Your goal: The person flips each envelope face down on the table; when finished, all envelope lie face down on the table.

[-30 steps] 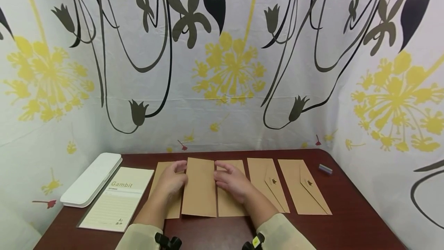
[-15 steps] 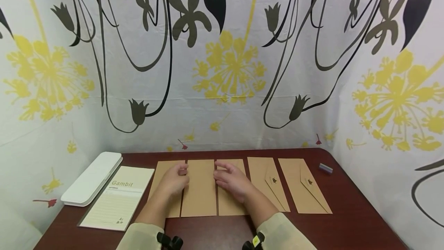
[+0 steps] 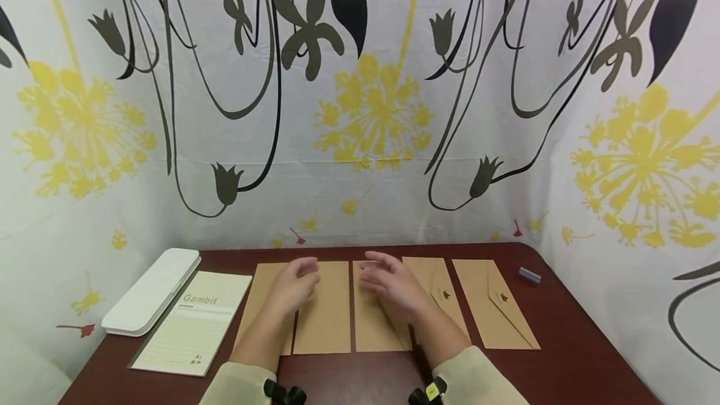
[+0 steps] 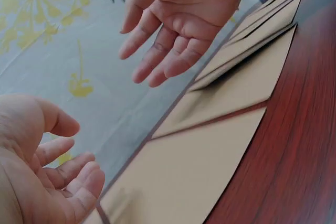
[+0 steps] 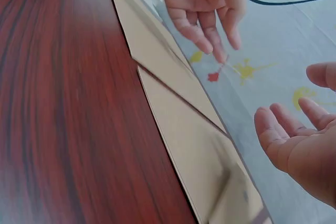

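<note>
Several kraft-paper envelopes lie side by side in a row on the dark red table. My left hand (image 3: 294,289) hovers over the seam between the leftmost envelope (image 3: 263,277) and the second envelope (image 3: 330,320), fingers loosely bent with nothing in them. Above the third envelope (image 3: 375,327) is my right hand (image 3: 398,286), its fingers relaxed and holding nothing. In the left wrist view the palm of the right hand (image 4: 184,19) shows above the row. Both palms face each other, with the right hand (image 5: 310,145) at the right of its own wrist view.
To the left lie a cream Gambit notebook (image 3: 194,324) and a white case (image 3: 152,292). Two envelopes with a small crown print, one of them the rightmost envelope (image 3: 497,317), continue the row. A small grey-blue object (image 3: 529,275) lies near the right edge. Patterned cloth hangs behind.
The second envelope, slightly raised between my hands a second ago, now lies flat in the row. Both hands have come away from it and lifted, the right one shifting to the right.
</note>
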`<state>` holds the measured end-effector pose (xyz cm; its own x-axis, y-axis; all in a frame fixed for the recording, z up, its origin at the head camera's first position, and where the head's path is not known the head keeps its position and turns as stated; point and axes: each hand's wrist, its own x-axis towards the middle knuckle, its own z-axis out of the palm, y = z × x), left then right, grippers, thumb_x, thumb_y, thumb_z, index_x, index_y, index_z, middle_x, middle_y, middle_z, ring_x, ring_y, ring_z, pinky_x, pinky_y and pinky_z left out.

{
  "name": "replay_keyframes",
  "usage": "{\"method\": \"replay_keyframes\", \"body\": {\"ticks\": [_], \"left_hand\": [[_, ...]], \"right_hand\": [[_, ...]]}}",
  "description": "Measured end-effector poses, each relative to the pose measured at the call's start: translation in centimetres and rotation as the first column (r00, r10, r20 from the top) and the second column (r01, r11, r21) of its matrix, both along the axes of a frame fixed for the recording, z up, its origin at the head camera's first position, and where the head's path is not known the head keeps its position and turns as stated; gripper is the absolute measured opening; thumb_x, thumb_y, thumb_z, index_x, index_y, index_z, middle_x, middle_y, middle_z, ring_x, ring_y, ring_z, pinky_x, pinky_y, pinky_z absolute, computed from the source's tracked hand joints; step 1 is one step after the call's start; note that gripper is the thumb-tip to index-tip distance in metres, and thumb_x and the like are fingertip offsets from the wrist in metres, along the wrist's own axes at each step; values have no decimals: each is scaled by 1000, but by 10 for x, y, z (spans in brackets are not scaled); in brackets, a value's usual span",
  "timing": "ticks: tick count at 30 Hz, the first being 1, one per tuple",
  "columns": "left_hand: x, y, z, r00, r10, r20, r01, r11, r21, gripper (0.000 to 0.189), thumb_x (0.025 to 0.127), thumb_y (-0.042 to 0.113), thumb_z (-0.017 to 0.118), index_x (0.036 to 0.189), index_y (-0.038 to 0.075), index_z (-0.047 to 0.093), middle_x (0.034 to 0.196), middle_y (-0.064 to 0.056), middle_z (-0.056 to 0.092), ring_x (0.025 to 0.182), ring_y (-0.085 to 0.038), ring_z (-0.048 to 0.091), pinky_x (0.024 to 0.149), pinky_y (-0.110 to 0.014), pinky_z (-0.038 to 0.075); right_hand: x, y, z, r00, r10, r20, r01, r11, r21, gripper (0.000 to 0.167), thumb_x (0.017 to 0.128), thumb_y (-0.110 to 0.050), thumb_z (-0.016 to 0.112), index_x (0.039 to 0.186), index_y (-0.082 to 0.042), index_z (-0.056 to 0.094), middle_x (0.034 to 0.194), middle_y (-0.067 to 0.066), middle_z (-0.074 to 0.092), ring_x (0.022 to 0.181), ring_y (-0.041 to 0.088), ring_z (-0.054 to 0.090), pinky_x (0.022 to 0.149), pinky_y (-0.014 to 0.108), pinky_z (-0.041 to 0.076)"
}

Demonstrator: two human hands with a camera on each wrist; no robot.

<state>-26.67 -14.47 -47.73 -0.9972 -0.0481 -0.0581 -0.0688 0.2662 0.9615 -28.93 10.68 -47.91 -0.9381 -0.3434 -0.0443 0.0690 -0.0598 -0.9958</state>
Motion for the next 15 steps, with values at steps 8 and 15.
{"method": "replay_keyframes", "body": {"ticks": [8, 15], "left_hand": [[-2, 46, 10, 999, -49, -10, 50, 995, 87, 41, 103, 17, 64, 143, 10, 63, 144, -15, 67, 119, -28, 68, 98, -44, 62], [-1, 79, 12, 992, -121, -44, 125, 984, 125, 43, 102, 13, 64, 144, 6, 61, 144, -18, 66, 116, -25, 69, 98, -44, 62]], "right_hand": [[10, 39, 7, 999, -34, 8, 34, 997, 67, 52, 108, -22, 64, 156, -9, 49, 160, 26, 51, 141, 39, 61, 119, 51, 51], [13, 66, 8, 998, -69, -1, 68, 993, 99, 54, 108, -21, 63, 157, -5, 47, 159, 27, 50, 138, 36, 62, 119, 53, 50]]}}
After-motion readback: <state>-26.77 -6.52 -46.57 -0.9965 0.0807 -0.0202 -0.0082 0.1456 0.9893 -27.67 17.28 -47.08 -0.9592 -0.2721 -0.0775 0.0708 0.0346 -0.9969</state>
